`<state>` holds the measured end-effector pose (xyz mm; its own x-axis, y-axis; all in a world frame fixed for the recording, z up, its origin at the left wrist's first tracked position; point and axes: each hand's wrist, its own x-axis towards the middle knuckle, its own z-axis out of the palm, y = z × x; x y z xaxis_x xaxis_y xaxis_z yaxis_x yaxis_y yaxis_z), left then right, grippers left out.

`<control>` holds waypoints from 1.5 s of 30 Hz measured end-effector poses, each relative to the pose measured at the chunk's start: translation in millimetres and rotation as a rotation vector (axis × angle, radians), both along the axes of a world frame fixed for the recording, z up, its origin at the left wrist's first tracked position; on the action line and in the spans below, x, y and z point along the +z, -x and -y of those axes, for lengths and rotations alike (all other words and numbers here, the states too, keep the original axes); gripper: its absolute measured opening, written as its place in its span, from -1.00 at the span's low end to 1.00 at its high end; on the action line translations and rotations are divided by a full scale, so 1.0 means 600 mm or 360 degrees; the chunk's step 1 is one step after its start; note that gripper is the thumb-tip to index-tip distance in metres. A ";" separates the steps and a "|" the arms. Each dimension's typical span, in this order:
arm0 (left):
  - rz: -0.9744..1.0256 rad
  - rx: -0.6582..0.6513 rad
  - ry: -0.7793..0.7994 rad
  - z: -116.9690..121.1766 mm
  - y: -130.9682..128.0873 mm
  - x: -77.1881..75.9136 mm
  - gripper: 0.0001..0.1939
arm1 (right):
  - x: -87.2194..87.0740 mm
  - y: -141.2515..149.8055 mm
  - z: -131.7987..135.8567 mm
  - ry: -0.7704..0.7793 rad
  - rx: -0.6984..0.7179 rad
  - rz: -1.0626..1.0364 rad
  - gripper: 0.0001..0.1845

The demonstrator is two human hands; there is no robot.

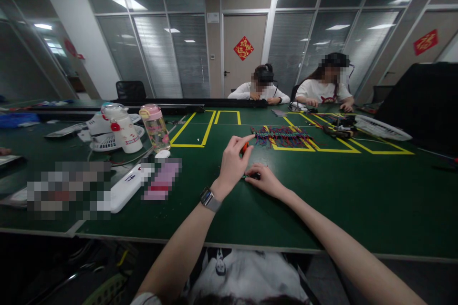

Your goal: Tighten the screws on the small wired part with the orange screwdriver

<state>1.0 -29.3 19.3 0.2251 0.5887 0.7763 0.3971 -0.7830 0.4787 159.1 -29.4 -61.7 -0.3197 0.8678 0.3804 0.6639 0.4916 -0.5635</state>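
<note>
My left hand (234, 159), with a watch (210, 199) on its wrist, is closed around a small orange-and-black object (244, 148), mostly hidden by the fingers; its kind cannot be made out. Just below and to the right, my right hand (264, 180) rests low over the green table, fingers pinched on a small green part (245, 177) with something dark beside it. Both hands are close together. Beyond them lies a row of small green parts with red and blue wires (282, 137), near the left fingertips in the view but not visibly held.
Yellow tape outlines (188, 145) mark the green table (343, 200). On the left stand a white jug (125, 128) and a pink-lidded bottle (155, 126), with a white elongated case (125, 190) in front. A white basket (382, 127) lies at right. Two people sit across the table.
</note>
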 end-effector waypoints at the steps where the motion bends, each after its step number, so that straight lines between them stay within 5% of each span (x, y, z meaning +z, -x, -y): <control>1: -0.0030 0.0134 -0.0035 0.001 0.002 0.000 -0.71 | 0.000 0.000 0.000 0.0002 -0.0003 0.0003 -0.88; 4: -0.0046 0.0260 -0.0086 0.000 0.007 0.002 -0.70 | 0.001 -0.001 0.000 0.0006 -0.0003 0.0017 -0.87; 9: 0.0116 -0.0048 -0.0013 -0.008 0.006 0.001 -0.60 | 0.001 -0.002 0.000 0.0004 0.0010 0.0021 -0.88; 15: 0.0091 0.0338 -0.0036 -0.009 0.009 0.000 -0.72 | -0.001 -0.003 -0.001 0.0019 0.0020 0.0010 -0.89; 20: 0.0196 -0.0112 0.0111 -0.012 0.006 0.000 -0.64 | 0.001 -0.003 0.000 0.0023 0.0022 0.0008 -0.89; 25: 0.0213 0.0198 0.0068 -0.013 0.008 0.002 -0.72 | 0.000 -0.003 0.000 0.0024 0.0008 0.0020 -0.88; 30: 0.0320 -0.0376 0.0359 -0.019 0.007 0.004 -0.69 | -0.001 -0.004 -0.001 0.0017 0.0027 0.0012 -0.88; 34: 0.0316 0.0025 0.0133 -0.016 0.008 0.004 -0.76 | 0.001 -0.003 0.001 0.0017 0.0024 0.0019 -0.88; 39: 0.0349 -0.0413 0.0338 -0.013 0.006 0.005 -0.70 | 0.001 -0.003 0.000 0.0013 0.0021 0.0022 -0.89; 43: 0.0298 -0.0003 0.0151 -0.014 0.007 0.003 -0.79 | -0.002 -0.004 -0.002 0.0023 0.0027 -0.0004 -0.88; 45: 0.0301 -0.0044 0.0162 -0.016 0.007 0.003 -0.75 | -0.003 -0.004 -0.002 0.0024 0.0028 -0.0007 -0.88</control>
<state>-3.0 -19.9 20.9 0.0983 0.6618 0.7433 0.2721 -0.7363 0.6196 161.5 -28.3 -63.3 -0.3335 0.8676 0.3690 0.6526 0.4949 -0.5737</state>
